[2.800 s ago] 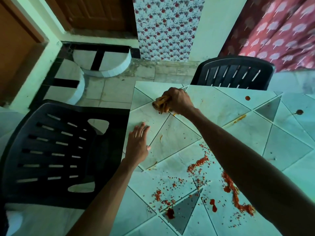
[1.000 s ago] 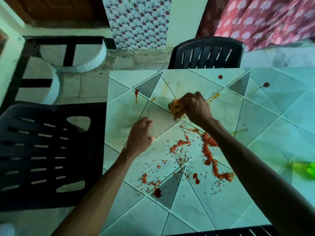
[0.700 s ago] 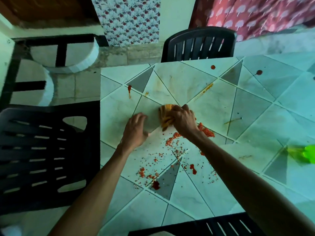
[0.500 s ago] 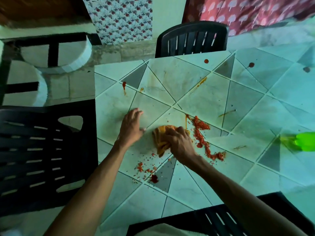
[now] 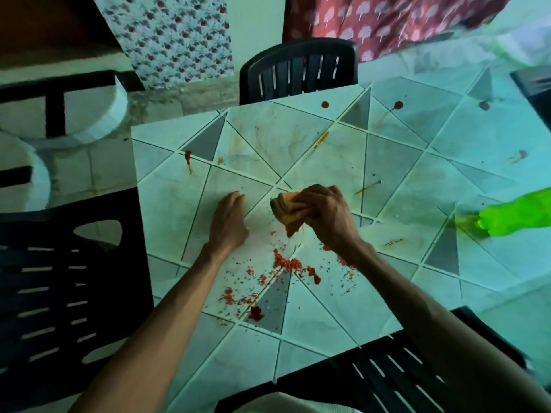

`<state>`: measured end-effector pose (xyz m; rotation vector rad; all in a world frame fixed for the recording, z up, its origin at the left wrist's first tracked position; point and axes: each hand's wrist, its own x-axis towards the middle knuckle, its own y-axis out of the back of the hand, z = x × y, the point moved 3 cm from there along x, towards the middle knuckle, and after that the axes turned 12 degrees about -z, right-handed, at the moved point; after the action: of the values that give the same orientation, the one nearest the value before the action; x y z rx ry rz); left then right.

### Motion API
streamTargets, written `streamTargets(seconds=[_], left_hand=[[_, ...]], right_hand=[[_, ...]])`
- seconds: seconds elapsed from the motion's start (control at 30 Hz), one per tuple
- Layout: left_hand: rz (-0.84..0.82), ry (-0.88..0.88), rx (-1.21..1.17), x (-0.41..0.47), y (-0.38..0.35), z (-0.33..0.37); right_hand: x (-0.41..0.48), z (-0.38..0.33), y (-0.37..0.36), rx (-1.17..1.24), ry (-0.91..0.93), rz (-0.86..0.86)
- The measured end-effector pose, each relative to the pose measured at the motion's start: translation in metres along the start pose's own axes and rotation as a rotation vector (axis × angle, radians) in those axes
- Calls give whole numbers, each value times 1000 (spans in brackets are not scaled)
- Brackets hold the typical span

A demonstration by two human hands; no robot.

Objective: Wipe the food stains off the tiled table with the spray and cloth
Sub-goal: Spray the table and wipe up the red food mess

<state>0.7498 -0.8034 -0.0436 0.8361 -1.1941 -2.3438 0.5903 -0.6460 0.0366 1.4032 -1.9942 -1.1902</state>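
Note:
My right hand grips a bunched orange cloth and holds it just above the middle of the tiled table. Flat on the tiles to its left lies my left hand, fingers together, holding nothing. Red food crumbs and smears are scattered on the tiles just in front of the cloth, with a darker red blob nearer me. Smaller red and orange spots dot the far tiles. A bright green spray bottle lies at the right edge.
Black plastic chairs stand around the table: one at the far side, one on the left, one right below me. White rounded steps lie on the floor at the far left. Patterned curtains hang behind.
My right hand dragged the cloth from the far left corner toward me through the red smear, pushing the crumbs into a pile, then lifted the cloth. My left hand stayed pressed on the tiles.

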Motion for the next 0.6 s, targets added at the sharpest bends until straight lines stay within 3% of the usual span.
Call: streamTargets(seconds=[0.17,0.3,0.4,0.6], left_hand=[[-25,-6,36,-5,-8,-7],[0,-29,24,-8,-8,-9],[22,-33,10,-9,-8,-9],[43,-43,12,-9,-10,-8]], right_hand=[[86,15,9,-76,-49,3],[115,6,-19,-164,-81,-137],[93,-2,-52,-222,-20,-244],[9,-16,-88,-184,53,-273]])
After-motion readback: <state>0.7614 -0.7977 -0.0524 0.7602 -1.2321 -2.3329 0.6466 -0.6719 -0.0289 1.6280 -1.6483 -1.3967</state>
